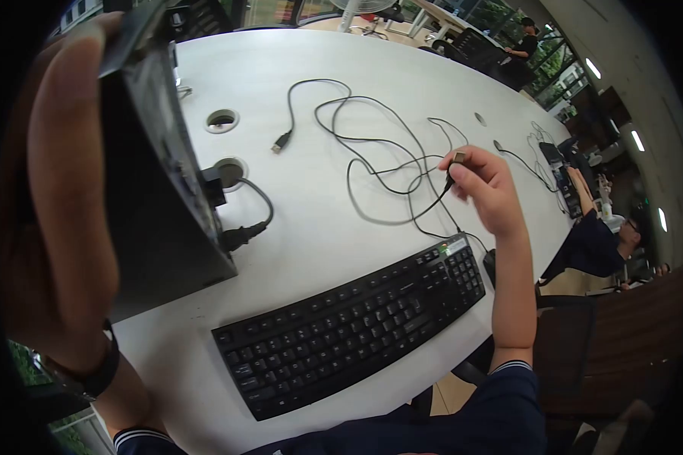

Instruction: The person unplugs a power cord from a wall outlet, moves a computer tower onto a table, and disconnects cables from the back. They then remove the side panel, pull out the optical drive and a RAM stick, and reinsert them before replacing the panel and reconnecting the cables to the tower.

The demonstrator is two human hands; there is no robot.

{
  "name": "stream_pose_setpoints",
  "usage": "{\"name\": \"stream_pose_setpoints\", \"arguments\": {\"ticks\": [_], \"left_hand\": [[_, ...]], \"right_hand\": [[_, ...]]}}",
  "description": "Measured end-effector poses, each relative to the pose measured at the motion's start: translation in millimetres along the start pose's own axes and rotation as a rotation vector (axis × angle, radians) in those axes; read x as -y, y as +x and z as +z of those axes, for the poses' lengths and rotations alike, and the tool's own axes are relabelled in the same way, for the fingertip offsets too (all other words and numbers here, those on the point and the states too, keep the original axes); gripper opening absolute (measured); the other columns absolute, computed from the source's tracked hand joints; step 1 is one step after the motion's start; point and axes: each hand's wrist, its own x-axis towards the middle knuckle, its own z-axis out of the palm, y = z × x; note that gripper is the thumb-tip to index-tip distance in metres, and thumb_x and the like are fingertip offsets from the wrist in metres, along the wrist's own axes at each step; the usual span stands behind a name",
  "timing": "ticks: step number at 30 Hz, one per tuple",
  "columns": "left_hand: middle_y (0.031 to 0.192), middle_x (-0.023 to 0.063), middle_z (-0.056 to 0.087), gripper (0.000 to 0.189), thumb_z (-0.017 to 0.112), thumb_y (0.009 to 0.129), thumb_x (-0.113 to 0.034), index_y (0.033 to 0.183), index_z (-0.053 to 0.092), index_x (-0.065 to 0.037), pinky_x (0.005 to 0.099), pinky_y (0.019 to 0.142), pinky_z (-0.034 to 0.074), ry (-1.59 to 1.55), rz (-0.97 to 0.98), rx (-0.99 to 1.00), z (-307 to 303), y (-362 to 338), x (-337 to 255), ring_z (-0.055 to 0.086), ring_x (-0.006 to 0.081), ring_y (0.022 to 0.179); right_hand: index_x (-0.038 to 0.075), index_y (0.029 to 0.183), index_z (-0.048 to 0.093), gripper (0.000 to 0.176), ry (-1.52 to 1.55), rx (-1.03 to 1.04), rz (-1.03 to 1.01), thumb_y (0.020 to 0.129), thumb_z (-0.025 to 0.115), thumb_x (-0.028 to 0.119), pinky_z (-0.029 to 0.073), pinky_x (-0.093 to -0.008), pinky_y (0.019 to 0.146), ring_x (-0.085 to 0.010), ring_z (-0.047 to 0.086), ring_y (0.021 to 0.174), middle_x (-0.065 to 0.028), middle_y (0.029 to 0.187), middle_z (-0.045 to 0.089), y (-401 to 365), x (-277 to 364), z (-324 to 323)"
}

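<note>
My right hand (pixel 484 186) is raised over the table, pinching a USB plug (pixel 458 158) between thumb and fingers. The plug's metal end points up, and its black cable (pixel 431 208) hangs down to the tabletop. Close to the camera, my left hand (pixel 72 182) grips the upper edge of a black computer case (pixel 152 220). The case stands at the left, with a black power plug (pixel 243 235) at its rear side. Another USB plug (pixel 281 142) lies loose on the table. A black keyboard (pixel 349 326) rests in front of me.
Thin black cables (pixel 379 144) lie in loops across the white table (pixel 243 61). Two round cable holes (pixel 222 120) are near the case. A black mouse (pixel 490 265) sits right of the keyboard. At the right, another person (pixel 599 239) reaches over the table; someone (pixel 525 45) stands farther back.
</note>
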Motion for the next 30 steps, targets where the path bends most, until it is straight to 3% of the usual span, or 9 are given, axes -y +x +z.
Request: {"name": "stream_pose_setpoints", "arguments": {"ticks": [1,2,3,7,10,11,18,24,30], "left_hand": [[0.049,-0.0026,0.047,0.039,0.069,0.097,-0.023,0.063,0.066,-0.006,0.0245,0.04,0.024,-0.045,0.126,-0.143,12.7,1.8,11.4,0.038,0.0087,0.04],[0.055,-0.001,0.051,0.034,0.069,0.097,-0.023,0.069,0.068,-0.005,0.0246,0.045,0.027,-0.075,0.081,-0.138,15.8,0.5,11.4,0.042,0.0097,0.046],[0.062,0.0006,0.054,0.029,0.069,0.097,-0.023,0.075,0.069,-0.004,0.0247,0.05,0.03,-0.104,0.037,-0.134,18.8,-0.7,11.4,0.045,0.0108,0.053],[0.111,0.0138,0.069,0.024,0.055,0.105,-0.014,0.115,0.069,0.002,0.0292,0.09,0.048,-0.064,-0.405,0.113,-7.4,-14.2,-34.4,0.065,0.0188,0.102],[0.138,0.0157,0.065,0.038,0.04,0.112,-0.015,0.139,0.059,0.004,0.0335,0.116,0.041,-0.024,-0.565,0.282,-29.1,-39.0,-26.8,0.059,0.0199,0.131],[0.137,0.0157,0.065,0.038,0.041,0.112,-0.016,0.138,0.059,0.005,0.0338,0.116,0.041,-0.044,-0.578,0.245,-29.6,-60.6,-17.5,0.06,0.0206,0.13],[0.125,0.0162,0.071,0.032,0.047,0.109,-0.012,0.127,0.068,0.006,0.0344,0.105,0.05,0.059,-0.448,0.258,-19.6,-14.9,-37.0,0.067,0.0224,0.119],[0.112,0.012,0.077,0.026,0.054,0.106,-0.011,0.114,0.076,-0.001,0.0345,0.093,0.056,0.179,-0.336,0.215,-16.3,3.3,-43.4,0.073,0.0237,0.107],[0.108,0.0113,0.078,0.023,0.058,0.103,-0.013,0.11,0.078,-0.002,0.0348,0.089,0.056,0.268,-0.317,0.203,-18.1,13.7,-53.5,0.075,0.0229,0.1]], "right_hand": [[-0.001,0.104,0.069,0.017,0.074,-0.002,0.03,0.095,0.067,0.013,0.05,-0.026,0.068,-0.0088,0.06,0.074,-0.0012,0.083,0.062,-7.9,-11.7,-3.4],[-0.001,0.104,0.069,0.016,0.154,-0.007,0.057,0.096,0.066,0.013,0.051,-0.0255,0.069,-0.0095,0.061,0.074,-0.0017,0.084,0.063,-13.8,-23.7,-5.1],[0.0,0.105,0.068,0.016,0.023,-0.013,0.081,0.096,0.066,0.013,0.052,-0.0253,0.071,-0.0099,0.062,0.076,-0.0027,0.085,0.064,-16.6,-36.3,-10.1],[0.004,0.097,0.071,0.016,-0.421,0.098,0.039,0.089,0.073,0.017,0.052,-0.033,0.081,-0.0166,0.065,0.088,-0.003,0.09,0.069,-26.4,-72.7,-24.0],[0.004,0.093,0.072,0.018,-0.621,0.129,-0.069,0.087,0.076,0.021,0.051,-0.0354,0.085,-0.0218,0.065,0.095,-0.0049,0.093,0.071,-34.1,-75.8,-26.0],[0.005,0.092,0.073,0.019,-0.647,0.114,-0.086,0.087,0.076,0.023,0.051,-0.0356,0.086,-0.023,0.064,0.097,-0.0058,0.094,0.071,-34.7,-76.7,-27.4],[0.005,0.09,0.074,0.022,-0.592,0.031,0.047,0.086,0.078,0.026,0.051,-0.0355,0.085,-0.0234,0.062,0.101,-0.006,0.095,0.071,-37.6,-72.1,-32.0],[0.006,0.092,0.075,0.019,-0.648,0.198,-0.099,0.085,0.08,0.022,0.049,-0.0347,0.088,-0.0214,0.063,0.098,-0.0048,0.094,0.07,-37.8,-86.2,-21.6],[0.006,0.098,0.074,0.021,-0.618,-0.017,-0.204,0.088,0.076,0.025,0.051,-0.0361,0.084,-0.0247,0.061,0.102,-0.006,0.099,0.069,-8.3,-72.0,-15.5]]}}
